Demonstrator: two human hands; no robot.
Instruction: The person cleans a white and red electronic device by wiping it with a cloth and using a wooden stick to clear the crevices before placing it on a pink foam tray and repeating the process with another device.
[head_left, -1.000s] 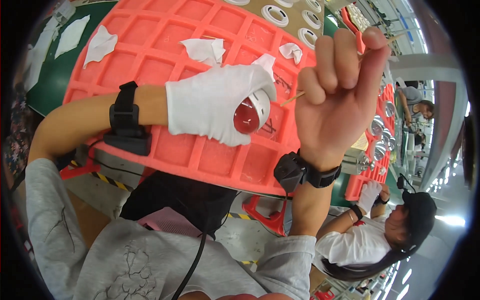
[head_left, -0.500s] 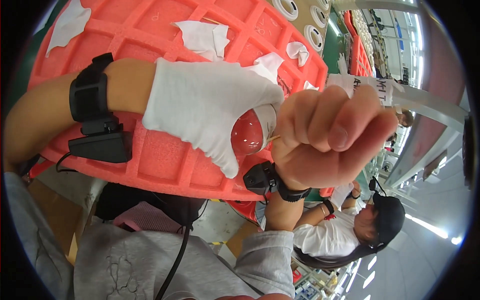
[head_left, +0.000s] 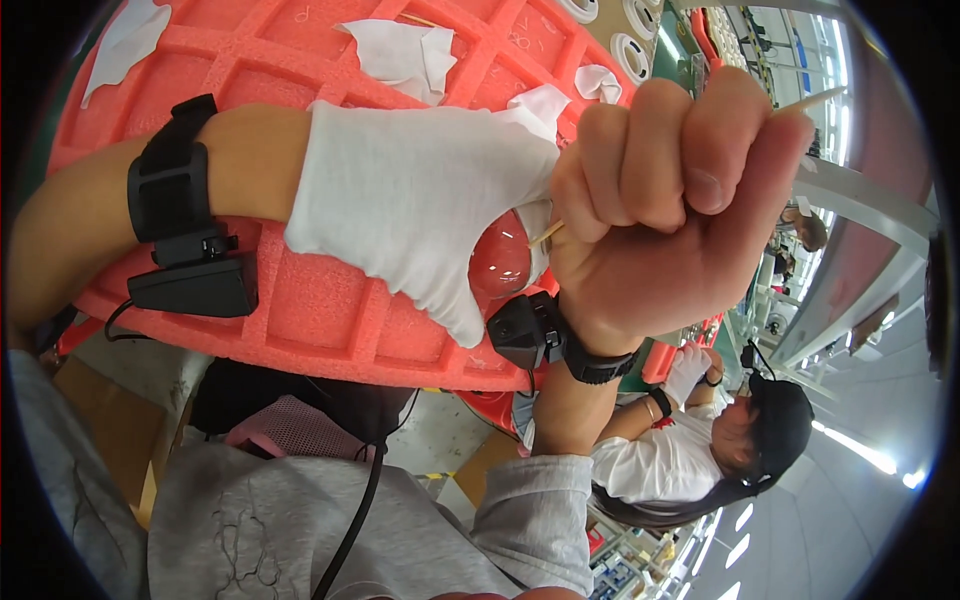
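Note:
My left hand wears a white glove and is curled around a clear, rounded dome-like piece with a pale rim. Red foam shows through its glossy surface. Bare and close to the camera, my right hand is a fist around a thin wooden stick. One end of the stick pokes out beyond the thumb and index finger; the other comes out below the little finger, at the dome's rim. Whether that tip touches the dome I cannot tell. My right fingers hide part of the rim.
Under my hands lies a red foam tray divided into square pockets. White cloth pieces and another thin stick lie on it. White rings sit beyond its far edge. At the right, a co-worker in a black cap works nearby.
My right fist has turned and risen slightly, so the stick's upper end now shows past the thumb. The left hand still holds the dome, nearly unmoved. The whole view has shifted a little.

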